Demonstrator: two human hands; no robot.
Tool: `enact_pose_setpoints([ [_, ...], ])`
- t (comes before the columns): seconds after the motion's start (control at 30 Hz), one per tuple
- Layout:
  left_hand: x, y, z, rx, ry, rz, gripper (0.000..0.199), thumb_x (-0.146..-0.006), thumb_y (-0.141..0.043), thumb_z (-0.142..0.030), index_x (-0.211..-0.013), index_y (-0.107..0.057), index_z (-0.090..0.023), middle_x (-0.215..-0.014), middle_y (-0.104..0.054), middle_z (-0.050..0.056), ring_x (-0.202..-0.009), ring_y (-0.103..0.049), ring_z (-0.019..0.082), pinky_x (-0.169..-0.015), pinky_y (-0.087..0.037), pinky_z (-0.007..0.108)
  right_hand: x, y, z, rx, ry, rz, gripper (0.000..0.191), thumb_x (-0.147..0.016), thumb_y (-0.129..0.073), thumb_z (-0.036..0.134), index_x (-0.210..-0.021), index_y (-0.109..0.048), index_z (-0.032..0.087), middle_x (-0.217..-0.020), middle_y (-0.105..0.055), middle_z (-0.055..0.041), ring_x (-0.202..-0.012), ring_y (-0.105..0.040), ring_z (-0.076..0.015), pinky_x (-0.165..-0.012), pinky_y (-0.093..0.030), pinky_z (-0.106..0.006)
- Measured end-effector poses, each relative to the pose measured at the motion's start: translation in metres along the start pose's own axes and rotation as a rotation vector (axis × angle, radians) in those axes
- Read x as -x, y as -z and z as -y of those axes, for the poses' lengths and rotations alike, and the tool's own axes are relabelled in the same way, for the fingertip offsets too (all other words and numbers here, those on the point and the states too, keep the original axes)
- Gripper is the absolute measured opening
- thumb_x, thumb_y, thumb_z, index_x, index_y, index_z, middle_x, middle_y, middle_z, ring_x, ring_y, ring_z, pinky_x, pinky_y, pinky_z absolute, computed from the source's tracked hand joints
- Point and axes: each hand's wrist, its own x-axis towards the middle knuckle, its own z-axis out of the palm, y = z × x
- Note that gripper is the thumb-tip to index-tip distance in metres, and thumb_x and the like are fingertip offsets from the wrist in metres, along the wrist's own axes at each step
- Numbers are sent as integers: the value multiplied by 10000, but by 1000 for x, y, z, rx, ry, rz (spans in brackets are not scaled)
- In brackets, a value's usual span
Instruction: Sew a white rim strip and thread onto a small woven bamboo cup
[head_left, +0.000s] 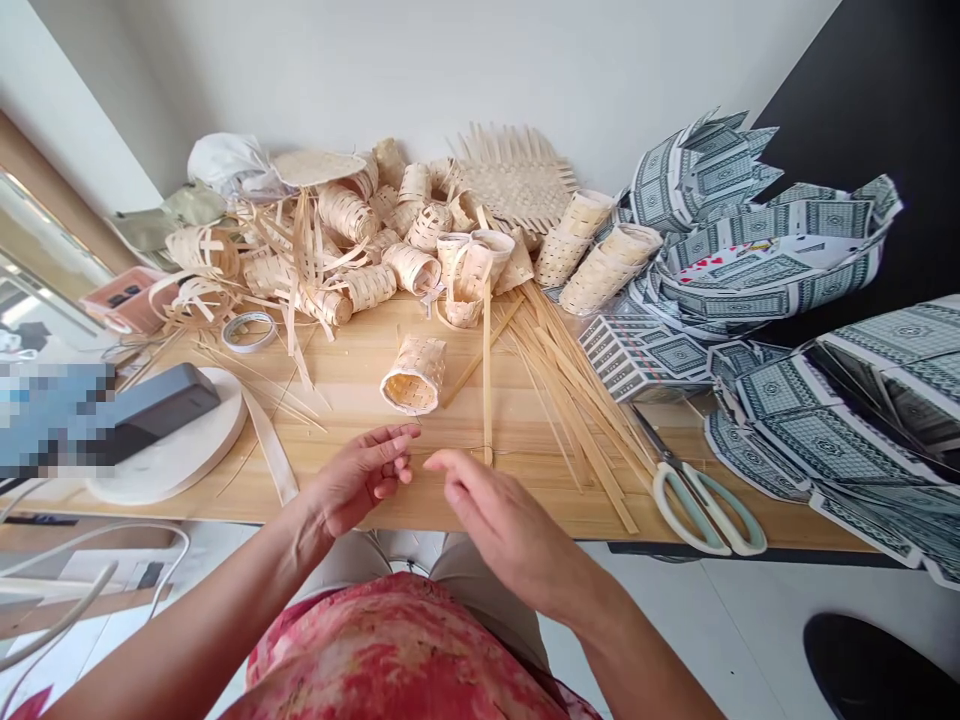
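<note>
Low over the front of the wooden table (360,380), my two hands face each other with a small gap between the fingertips. My left hand (367,470) is closed, thumb against forefinger with the other fingers curled. If it pinches anything, that is too fine to name. My right hand (502,520) has its forefinger bent toward the left hand and its other fingers folded under, mostly hidden; what it grips cannot be made out. Just beyond the hands a small woven basket (424,362) lies on its side, its open mouth turned toward me. A pale flat strip (487,380) runs beside it.
Loose strips (577,400) and scissors (697,500) lie at right, near folded playing-card baskets (817,400). Several woven baskets (345,215) are heaped at the back. A tape roll (249,332) and a round white board (172,480) bearing a dark device (157,405) are at left.
</note>
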Motion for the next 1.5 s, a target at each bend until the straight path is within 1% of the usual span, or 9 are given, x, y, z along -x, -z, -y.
enact_pose_setpoints([
  [0.2,9,3,-13,-204,8,32,311,-616,-705,-349,-814,-569,-152,-537,-411,-62,-392,-365,20,-345,-139,144,-24,13,-15,182,-54,-284,237,-861,-331,139,-954,-545,183,-749,-623,0,-694,-570,-120,-657,-388,-211],
  [0.43,18,6,-20,-845,-294,-74,186,-729,-548,-337,-674,-528,-161,-504,-433,-62,-425,-377,41,-420,-272,166,-63,-16,-14,553,-28,-202,273,-860,-362,106,-887,-618,199,-900,-631,-21,-745,-557,-134,-580,-322,-220],
  [0.63,22,8,-29,-1149,-455,-151,215,-771,-473,-329,-645,-537,-167,-472,-434,-59,-447,-401,61,-460,-298,179,-74,-32,-20,504,105,-122,252,-850,-410,115,-848,-649,195,-911,-627,-20,-774,-561,-142,-586,-340,-219],
  [0.83,-4,17,-36,-987,-439,-200,237,-750,-497,-350,-608,-510,-161,-396,-427,-63,-379,-327,53,-398,-237,174,-71,-35,-29,-31,177,-266,193,-792,-483,67,-756,-650,155,-792,-646,-25,-761,-575,-111,-715,-408,-196],
  [1.0,-20,18,-28,-675,-405,-123,264,-711,-546,-391,-606,-469,-162,-408,-420,-66,-363,-339,47,-373,-235,168,-70,-41,-34,-541,-27,-289,117,-731,-543,161,-810,-625,189,-676,-588,25,-630,-573,-114,-536,-408,-200],
  [1.1,-25,17,-21,-615,-383,-107,259,-681,-582,-387,-625,-493,-151,-424,-419,-66,-361,-349,41,-364,-225,160,-72,-46,-38,-835,-61,-283,264,-691,-587,213,-953,-621,219,-662,-554,41,-591,-551,-100,-470,-369,-186],
  [1.17,-28,17,-18,-594,-376,-93,272,-672,-594,-398,-633,-506,-144,-433,-422,-65,-363,-356,39,-362,-225,157,-72,-46,-39,-954,-67,-270,240,-670,-610,230,-907,-650,218,-648,-549,38,-584,-524,-87,-476,-361,-185],
  [1.37,-35,15,-16,-599,-385,-91,269,-680,-590,-388,-605,-499,-146,-391,-406,-69,-344,-324,38,-358,-213,166,-67,-42,-38,-1059,-212,-232,147,-604,-686,311,-671,-638,189,-653,-577,9,-595,-527,-104,-449,-323,-190],
  [1.5,-37,16,-17,-596,-412,-121,236,-678,-592,-356,-597,-521,-147,-415,-429,-63,-363,-332,40,-367,-228,168,-57,-34,-41,-880,-163,-498,146,-599,-714,308,-625,-637,188,-846,-594,-16,-790,-546,-129,-570,-400,-206],
])
